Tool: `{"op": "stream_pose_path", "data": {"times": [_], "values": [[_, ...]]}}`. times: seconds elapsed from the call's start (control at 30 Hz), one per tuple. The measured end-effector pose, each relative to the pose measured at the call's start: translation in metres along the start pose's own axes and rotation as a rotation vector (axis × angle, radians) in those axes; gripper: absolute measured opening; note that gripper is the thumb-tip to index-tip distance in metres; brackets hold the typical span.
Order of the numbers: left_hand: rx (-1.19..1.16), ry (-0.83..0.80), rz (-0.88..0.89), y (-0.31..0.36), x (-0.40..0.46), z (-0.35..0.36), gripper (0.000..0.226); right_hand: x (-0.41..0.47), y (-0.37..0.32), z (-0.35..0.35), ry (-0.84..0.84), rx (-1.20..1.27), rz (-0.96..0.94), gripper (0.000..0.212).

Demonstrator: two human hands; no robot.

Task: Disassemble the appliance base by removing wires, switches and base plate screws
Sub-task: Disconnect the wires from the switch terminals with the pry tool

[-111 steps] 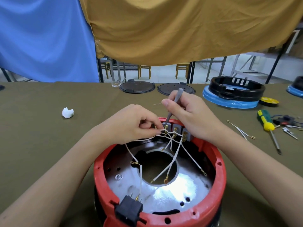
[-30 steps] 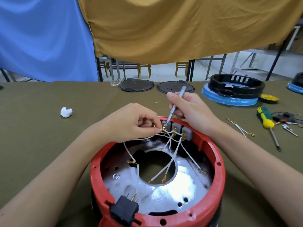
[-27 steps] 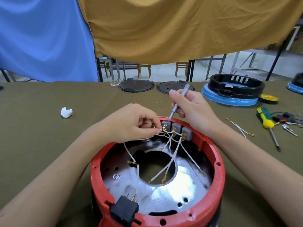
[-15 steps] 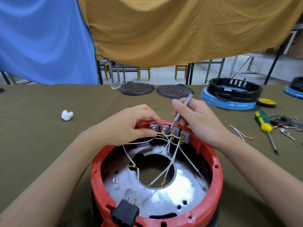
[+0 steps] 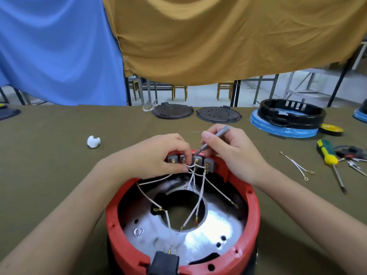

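Observation:
The red appliance base [image 5: 252, 211] lies upside down near the table's front edge, its shiny metal plate [image 5: 214, 231] showing inside. Several grey switches [image 5: 209, 164] sit in a row at its far rim, and white wires [image 5: 200, 195] run from them into the base. My left hand [image 5: 158, 155] pinches the wires at the switch terminals. My right hand [image 5: 232, 153] grips a slim grey tool [image 5: 215, 138] like a pen, its tip at the top of a middle switch. A black socket [image 5: 163, 264] sits in the near rim.
A green-yellow screwdriver [image 5: 329, 159], loose wires [image 5: 297, 165] and small tools lie to the right. Two dark round lids [image 5: 172, 112], a black ring on a blue base [image 5: 288, 120] and a yellow disc [image 5: 331, 129] sit at the back. A white scrap [image 5: 93, 141] lies left.
The tool tip has shifted from the leftmost terminals to a switch further right. My left hand slid forward along the switch row, uncovering the left switches. The view has tilted down slightly.

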State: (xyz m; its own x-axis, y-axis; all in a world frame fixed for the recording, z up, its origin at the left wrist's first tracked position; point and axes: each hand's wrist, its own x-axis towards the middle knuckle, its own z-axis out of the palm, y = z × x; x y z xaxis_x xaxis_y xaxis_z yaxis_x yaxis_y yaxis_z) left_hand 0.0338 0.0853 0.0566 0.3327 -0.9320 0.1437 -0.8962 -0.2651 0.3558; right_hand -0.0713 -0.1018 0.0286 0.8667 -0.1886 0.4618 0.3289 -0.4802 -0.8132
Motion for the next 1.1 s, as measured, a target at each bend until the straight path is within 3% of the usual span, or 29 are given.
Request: {"op": "stream_pose_path", "data": {"times": [0.13, 0.3, 0.8, 1.1], "values": [[-0.003, -0.036, -0.038, -0.014, -0.012, -0.012, 0.012, 0.011, -0.004, 0.018, -0.021, -0.023, -0.012, 0.027], [-0.198, 0.061, -0.020, -0.030, -0.027, -0.010, 0.006, 0.013, -0.009, 0.030, 0.032, -0.042, -0.051, 0.029], [-0.188, 0.061, -0.009, -0.040, -0.030, -0.004, 0.008, 0.009, -0.021, 0.034, -0.039, -0.364, -0.202, 0.022], [-0.198, 0.058, -0.017, -0.041, -0.030, -0.005, 0.009, 0.021, -0.025, 0.047, -0.009, -0.401, -0.154, 0.030]]}}
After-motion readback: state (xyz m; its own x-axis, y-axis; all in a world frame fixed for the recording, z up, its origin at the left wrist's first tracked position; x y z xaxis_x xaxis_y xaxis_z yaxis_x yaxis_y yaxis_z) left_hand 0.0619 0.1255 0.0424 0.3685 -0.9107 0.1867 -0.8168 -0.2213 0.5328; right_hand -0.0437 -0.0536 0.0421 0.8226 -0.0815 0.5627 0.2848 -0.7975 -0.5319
